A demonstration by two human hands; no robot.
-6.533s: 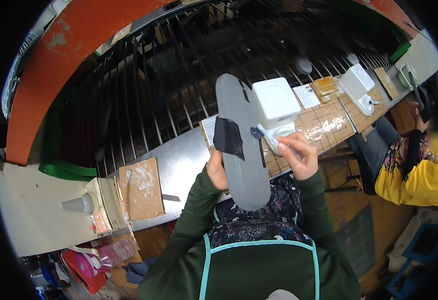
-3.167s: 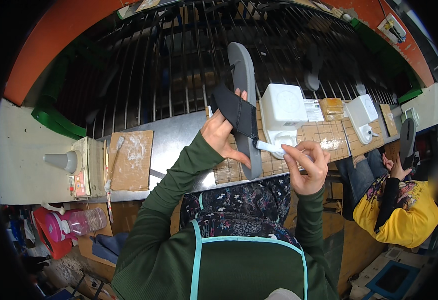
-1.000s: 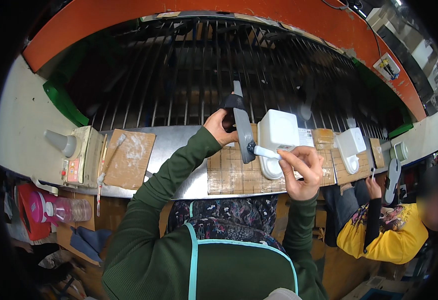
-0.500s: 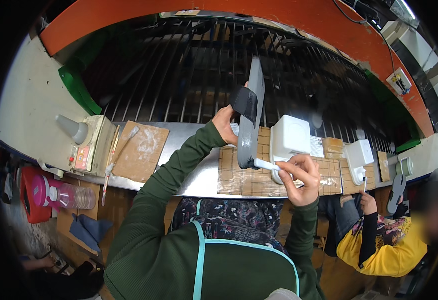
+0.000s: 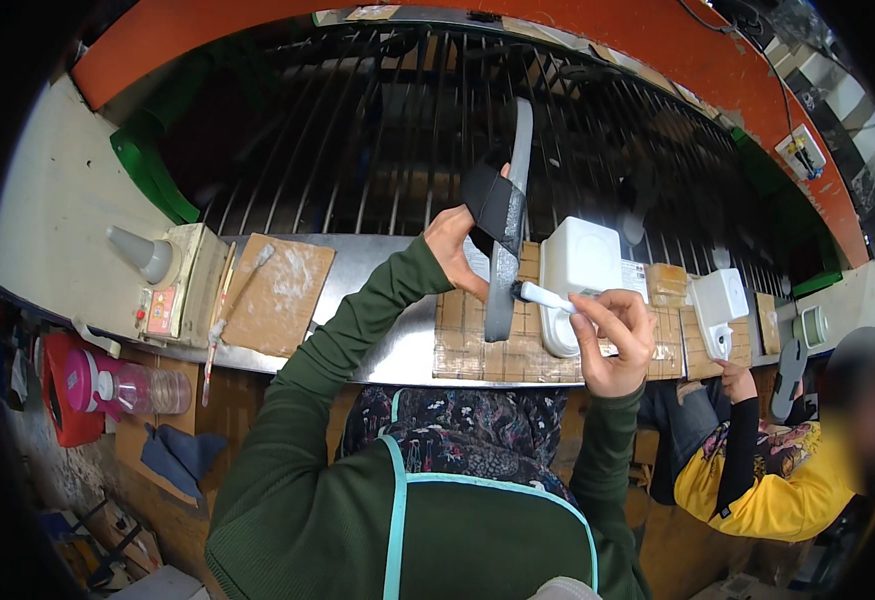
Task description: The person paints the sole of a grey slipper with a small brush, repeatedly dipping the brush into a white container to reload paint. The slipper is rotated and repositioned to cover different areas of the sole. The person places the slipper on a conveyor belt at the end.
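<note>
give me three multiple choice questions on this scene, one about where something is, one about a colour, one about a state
1. Where is the brush with the long handle lying?
A. across the brown board at the left
B. on the white tub
C. in the co-worker's hand

2. What colour are the sleeves of the person holding the sandal?
A. yellow
B. dark green
C. red

3. How is the grey sandal held?
A. flat on the bench
B. hanging from the rack
C. raised on edge in the left hand

Answers:
1. A: the brush rests slanted over the brown board.
2. B: both sleeves are dark green.
3. C: the left hand grips the grey sandal by its black strap, above the bench, while the right hand holds a small white applicator at it.
</note>
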